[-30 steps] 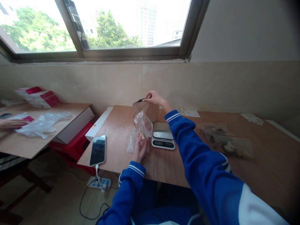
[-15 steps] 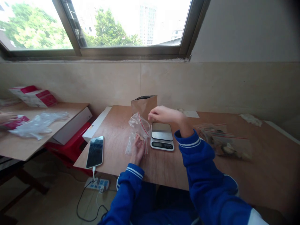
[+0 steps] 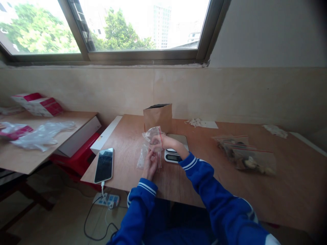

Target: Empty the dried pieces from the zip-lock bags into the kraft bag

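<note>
Holding a small clear zip bag (image 3: 153, 134) with a red seal line upright over the table's (image 3: 178, 183) near edge, the left hand (image 3: 150, 164) pinches its lower part while the right hand (image 3: 158, 142) closes on its mouth. Whether anything is inside cannot be told, and the seal looks not yet pressed shut. Just beyond, the digital kitchen scale (image 3: 176, 149) sits bare; behind stands an open kraft paper bag (image 3: 157, 117).
</note>
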A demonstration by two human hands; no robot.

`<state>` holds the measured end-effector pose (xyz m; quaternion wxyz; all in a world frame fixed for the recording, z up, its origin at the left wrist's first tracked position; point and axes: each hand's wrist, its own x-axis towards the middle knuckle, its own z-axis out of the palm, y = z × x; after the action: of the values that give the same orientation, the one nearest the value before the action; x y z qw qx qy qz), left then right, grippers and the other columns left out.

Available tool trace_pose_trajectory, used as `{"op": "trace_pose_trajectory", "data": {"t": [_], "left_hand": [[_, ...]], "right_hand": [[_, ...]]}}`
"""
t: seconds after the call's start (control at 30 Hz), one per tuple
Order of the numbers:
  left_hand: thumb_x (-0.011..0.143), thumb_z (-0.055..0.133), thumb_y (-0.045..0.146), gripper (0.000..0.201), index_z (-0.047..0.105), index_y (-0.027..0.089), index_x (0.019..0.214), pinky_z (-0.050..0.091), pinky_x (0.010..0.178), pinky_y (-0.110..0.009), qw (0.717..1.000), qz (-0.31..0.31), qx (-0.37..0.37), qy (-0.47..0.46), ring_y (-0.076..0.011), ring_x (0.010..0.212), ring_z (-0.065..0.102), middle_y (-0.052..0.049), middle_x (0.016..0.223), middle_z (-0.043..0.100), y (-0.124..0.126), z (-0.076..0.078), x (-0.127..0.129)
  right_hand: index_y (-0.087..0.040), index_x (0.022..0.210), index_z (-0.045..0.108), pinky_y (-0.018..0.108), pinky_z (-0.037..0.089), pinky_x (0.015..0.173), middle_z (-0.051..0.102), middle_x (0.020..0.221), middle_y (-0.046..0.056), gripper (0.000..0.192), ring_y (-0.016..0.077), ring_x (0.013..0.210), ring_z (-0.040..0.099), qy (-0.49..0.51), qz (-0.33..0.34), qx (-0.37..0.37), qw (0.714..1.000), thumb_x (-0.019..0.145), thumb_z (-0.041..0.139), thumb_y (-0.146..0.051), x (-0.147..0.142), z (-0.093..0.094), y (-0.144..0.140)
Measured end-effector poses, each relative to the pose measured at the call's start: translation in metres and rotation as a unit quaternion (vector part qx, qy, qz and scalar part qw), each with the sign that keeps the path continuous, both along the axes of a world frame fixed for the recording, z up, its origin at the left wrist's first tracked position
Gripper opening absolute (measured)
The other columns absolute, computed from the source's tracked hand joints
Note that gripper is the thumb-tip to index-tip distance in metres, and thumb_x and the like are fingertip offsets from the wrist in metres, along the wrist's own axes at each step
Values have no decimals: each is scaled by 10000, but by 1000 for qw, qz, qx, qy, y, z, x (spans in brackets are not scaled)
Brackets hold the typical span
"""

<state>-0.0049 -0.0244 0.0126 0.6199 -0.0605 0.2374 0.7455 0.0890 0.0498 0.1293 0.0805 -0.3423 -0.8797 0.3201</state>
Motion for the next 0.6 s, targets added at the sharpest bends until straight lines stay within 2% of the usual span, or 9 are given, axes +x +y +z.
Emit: {"op": "trace_pose_trajectory", "data": {"t": [0.1, 0.2, 0.3, 0.4, 0.47, 0.53, 0.6], "left_hand": [[945, 385, -14, 350, 629, 159, 1127, 583, 802, -164, 1000, 7, -11, -13, -96, 896, 714, -59, 1001, 719, 1, 1, 0], [959, 369, -5, 373, 612, 168, 1184, 590, 735, -145, 999, 21, -25, -29, -86, 824, 714, -55, 971, 719, 1, 2, -1], [975, 356, 11, 400, 601, 194, 1233, 583, 719, -125, 998, 38, -29, -43, -67, 789, 703, -39, 968, 719, -1, 4, -3], [988, 354, 31, 414, 594, 219, 1269, 566, 763, -100, 998, 41, -31, -45, -49, 825, 698, -26, 989, 719, -3, 5, -5], [992, 360, 43, 410, 594, 218, 1281, 565, 773, -102, 998, 33, -32, -45, -51, 833, 698, -30, 991, 719, -3, 4, -6], [991, 365, 43, 400, 596, 201, 1278, 572, 773, -115, 998, 24, -30, -46, -55, 818, 699, -38, 985, 721, -2, 2, -6], [988, 368, 35, 382, 602, 179, 1255, 580, 768, -127, 998, 20, -26, -53, -57, 791, 699, -44, 983, 724, -1, 0, -5]], "right_hand": [[-157, 790, 699, 237, 465, 638, 720, 849, 61, 165, 170, 741, 624, 12, -5, 19, 1000, 774, 745, -315, 2, 0, 3], [-161, 788, 671, 231, 445, 603, 702, 770, 27, 145, 157, 688, 610, 33, 5, 15, 999, 781, 712, -301, 6, 7, 4], [-161, 834, 645, 229, 464, 620, 691, 760, 15, 139, 150, 701, 618, 102, 11, -16, 995, 784, 679, -287, 14, 17, 7], [-166, 908, 629, 251, 508, 690, 708, 841, 33, 193, 158, 775, 654, 200, -8, -35, 979, 791, 666, -316, 24, 28, 13], [-174, 993, 621, 282, 530, 780, 720, 970, 67, 261, 175, 879, 677, 294, -58, 0, 954, 807, 661, -353, 26, 36, 20], [-184, 1101, 603, 310, 527, 871, 705, 1105, 99, 333, 194, 1000, 674, 384, -140, 67, 910, 852, 619, -404, 23, 44, 29], [-195, 1178, 583, 317, 515, 921, 684, 1184, 110, 368, 205, 1091, 651, 420, -216, 134, 871, 907, 546, -441, 14, 50, 42]]}}
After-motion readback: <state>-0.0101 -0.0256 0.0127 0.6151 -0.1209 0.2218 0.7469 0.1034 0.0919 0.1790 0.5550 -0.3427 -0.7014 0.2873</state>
